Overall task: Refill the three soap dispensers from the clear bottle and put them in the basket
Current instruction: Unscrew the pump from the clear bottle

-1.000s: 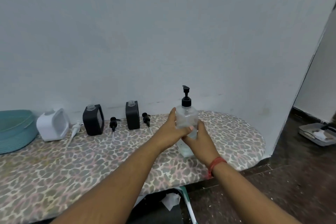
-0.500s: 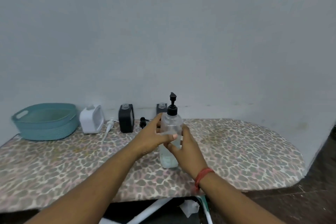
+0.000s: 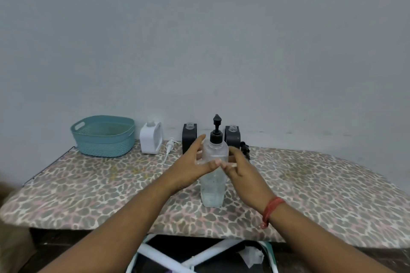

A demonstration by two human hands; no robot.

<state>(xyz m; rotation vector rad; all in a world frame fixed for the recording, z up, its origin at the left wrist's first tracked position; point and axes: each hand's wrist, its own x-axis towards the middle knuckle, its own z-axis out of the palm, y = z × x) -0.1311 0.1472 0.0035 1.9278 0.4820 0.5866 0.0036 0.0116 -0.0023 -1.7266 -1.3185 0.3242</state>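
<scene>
The clear bottle [image 3: 213, 184] with a black pump top stands upright on the leopard-print board [image 3: 310, 184], a little liquid at its bottom. My left hand [image 3: 190, 170] lies against its left side, fingers straight and thumb across the front. My right hand [image 3: 244, 175] is at its right side, fingers loosely bent and fingertips touching the front. Behind it, along the wall, stand a white dispenser [image 3: 150, 139] and two black dispensers [image 3: 188, 139] [image 3: 233, 137], all uncapped. The teal basket [image 3: 104, 118] sits at the far left, with nothing seen inside.
A white pump head [image 3: 169, 144] lies beside the white dispenser, and a black pump head [image 3: 245, 149] lies right of the black dispensers. The wall runs close behind the row. White frame legs [image 3: 168, 257] show under the board's near edge.
The view has swung left, bringing the basket fully into sight. Both hands have loosened from a firm hold on the bottle, with the fingers now spread.
</scene>
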